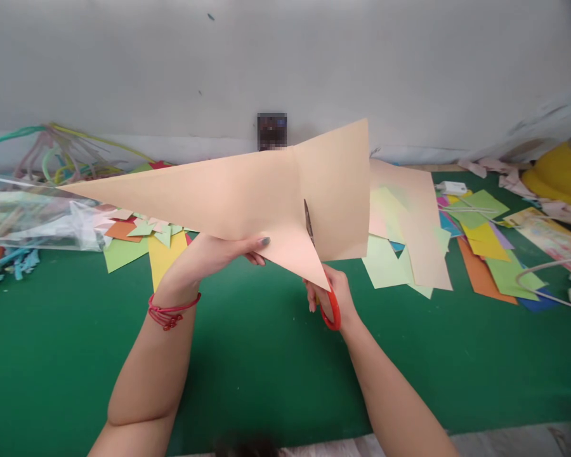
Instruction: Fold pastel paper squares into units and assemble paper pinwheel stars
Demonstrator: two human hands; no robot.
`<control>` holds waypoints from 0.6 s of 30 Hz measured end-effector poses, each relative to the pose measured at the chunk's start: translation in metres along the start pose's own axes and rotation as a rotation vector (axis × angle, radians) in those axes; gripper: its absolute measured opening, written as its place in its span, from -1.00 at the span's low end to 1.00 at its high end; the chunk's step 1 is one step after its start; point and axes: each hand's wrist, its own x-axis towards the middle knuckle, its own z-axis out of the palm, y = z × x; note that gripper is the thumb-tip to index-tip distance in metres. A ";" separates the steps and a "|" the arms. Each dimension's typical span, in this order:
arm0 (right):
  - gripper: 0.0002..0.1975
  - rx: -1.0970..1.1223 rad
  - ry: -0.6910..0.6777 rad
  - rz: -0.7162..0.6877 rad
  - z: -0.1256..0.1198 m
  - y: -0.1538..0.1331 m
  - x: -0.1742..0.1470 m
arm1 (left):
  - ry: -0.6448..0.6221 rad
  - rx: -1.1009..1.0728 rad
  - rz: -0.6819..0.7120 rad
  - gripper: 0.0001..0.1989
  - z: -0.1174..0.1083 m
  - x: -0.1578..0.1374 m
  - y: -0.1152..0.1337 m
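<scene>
A large peach sheet of paper (247, 197) is held up above the table, folded to a long point at the left. My left hand (238, 246) grips its lower edge, thumb in front and the other fingers behind. In my right hand (335, 285) is a pair of scissors (334, 311) with red handles. Their dark blades stand in a cut that runs up from the paper's lower edge. To the right of the cut, a squarish flap (340, 190) of the same sheet bends away. Part of the blades is hidden by the paper.
Green paper cut-outs (164, 233) and coloured scraps lie at the left beside a clear plastic bag (83, 222). Pale sheets (419, 235) and coloured paper squares (490, 247) are at the right, with a white cable (528, 273) and a yellow object (559, 171). A wall backs the green table (257, 374).
</scene>
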 end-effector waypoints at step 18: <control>-0.82 -0.026 0.035 0.039 -0.003 -0.007 -0.002 | 0.019 -0.002 0.040 -0.81 0.000 0.000 0.000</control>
